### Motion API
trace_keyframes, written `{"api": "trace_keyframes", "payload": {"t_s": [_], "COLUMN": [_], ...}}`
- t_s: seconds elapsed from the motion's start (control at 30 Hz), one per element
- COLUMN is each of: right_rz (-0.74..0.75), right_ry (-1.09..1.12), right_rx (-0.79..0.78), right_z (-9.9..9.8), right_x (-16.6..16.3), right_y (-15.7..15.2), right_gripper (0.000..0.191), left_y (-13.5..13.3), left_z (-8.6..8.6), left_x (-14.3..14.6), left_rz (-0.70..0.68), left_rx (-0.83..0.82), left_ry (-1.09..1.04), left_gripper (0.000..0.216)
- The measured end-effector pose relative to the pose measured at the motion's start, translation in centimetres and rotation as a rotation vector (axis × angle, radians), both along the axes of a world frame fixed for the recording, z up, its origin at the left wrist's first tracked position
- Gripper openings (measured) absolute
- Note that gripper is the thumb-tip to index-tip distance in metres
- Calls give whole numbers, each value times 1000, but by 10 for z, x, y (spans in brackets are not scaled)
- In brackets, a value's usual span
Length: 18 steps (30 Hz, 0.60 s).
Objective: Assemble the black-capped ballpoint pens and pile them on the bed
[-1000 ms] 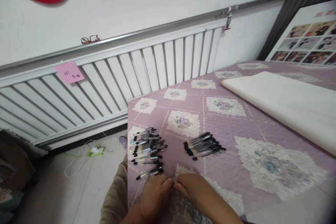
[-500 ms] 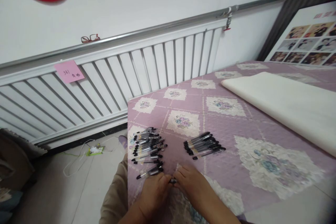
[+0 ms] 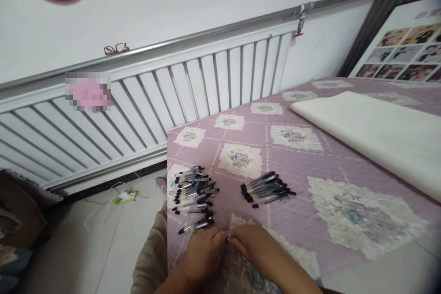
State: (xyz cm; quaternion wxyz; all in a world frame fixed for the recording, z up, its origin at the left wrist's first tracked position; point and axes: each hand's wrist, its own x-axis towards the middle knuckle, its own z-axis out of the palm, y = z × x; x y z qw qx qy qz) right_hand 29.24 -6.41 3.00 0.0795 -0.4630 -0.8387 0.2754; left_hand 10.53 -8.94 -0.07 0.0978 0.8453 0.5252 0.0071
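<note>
My left hand and my right hand meet at the near edge of the table, both closed. Between their fingertips a short dark, shiny bit of a pen shows; the fingers cover the rest of it. Just beyond my left hand lies a loose pile of black-capped clear pens, the nearest ones close to my knuckles. A second, tighter bunch of pens rests farther off, beyond my right hand.
A purple quilted cloth with flower patches covers the table. On its right lies a folded cream sheet. Behind stands a white radiator with glasses on the pipe above. A power strip with cables is on the floor.
My right hand has turned a little and its fingers have curled in, so less of the pen shows between the hands. Both pen piles stay as they were.
</note>
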Motion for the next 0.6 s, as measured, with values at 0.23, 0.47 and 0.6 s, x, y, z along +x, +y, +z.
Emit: {"api": "trace_keyframes", "payload": {"t_s": [0.23, 0.47, 0.6], "right_rz": [42, 29, -2], "right_ry": [86, 161, 237], "right_rx": [31, 24, -8], "right_z": [1, 1, -2], "right_x": [-2, -3, 0], "right_y": [0, 0, -2], "right_gripper": [16, 10, 11], "left_y": [0, 2, 3], "left_z": [6, 7, 5], "left_x": [-4, -5, -5], "left_rz": [-35, -33, -21], "left_rx": [-21, -8, -17], "left_ry": [-89, -166, -141], "left_gripper": [22, 20, 22]}}
